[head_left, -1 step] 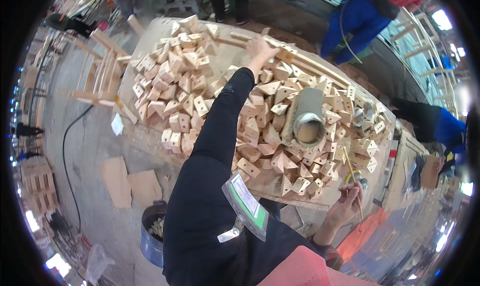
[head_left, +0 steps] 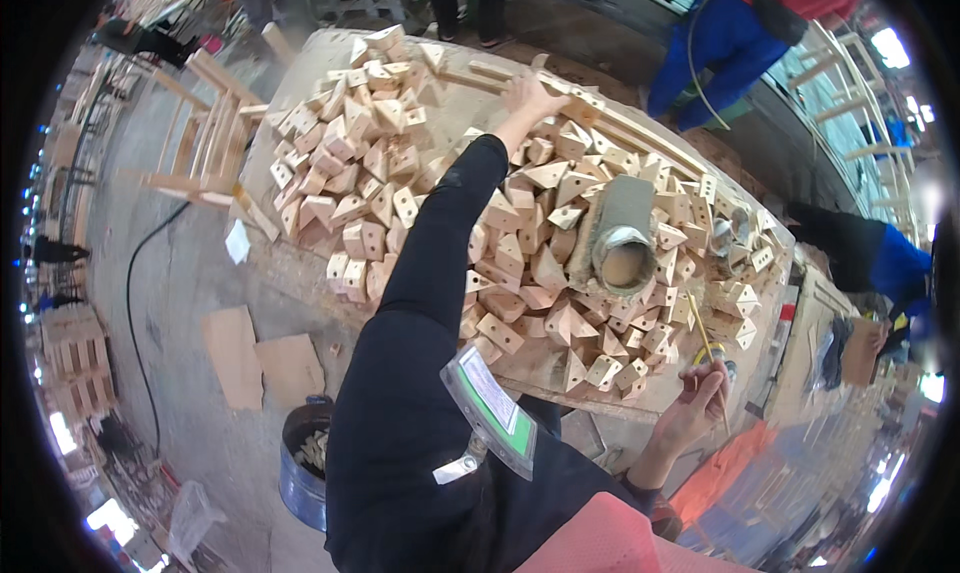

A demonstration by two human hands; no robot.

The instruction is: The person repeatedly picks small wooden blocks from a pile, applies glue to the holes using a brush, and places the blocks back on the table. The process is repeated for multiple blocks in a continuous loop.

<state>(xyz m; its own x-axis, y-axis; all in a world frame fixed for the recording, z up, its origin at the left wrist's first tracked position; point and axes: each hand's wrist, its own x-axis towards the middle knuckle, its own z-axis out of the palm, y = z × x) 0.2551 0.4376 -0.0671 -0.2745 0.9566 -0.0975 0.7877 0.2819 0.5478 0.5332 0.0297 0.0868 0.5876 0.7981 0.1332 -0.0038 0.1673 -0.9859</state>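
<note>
A worktable is heaped with several pale wooden wedge blocks, many with drilled holes. My left hand reaches across the pile to the far edge, fingers closed on a wooden block lying by a long wooden strip. My right hand is at the near right corner of the table, pinching a thin yellowish stick that points up over the blocks. A grey cylinder lies among the blocks between my two hands.
A metal bucket with small pieces stands on the floor by my left side, near two cardboard sheets and a black cable. A wooden frame leans at the table's left. People in blue stand beyond the table and at the right.
</note>
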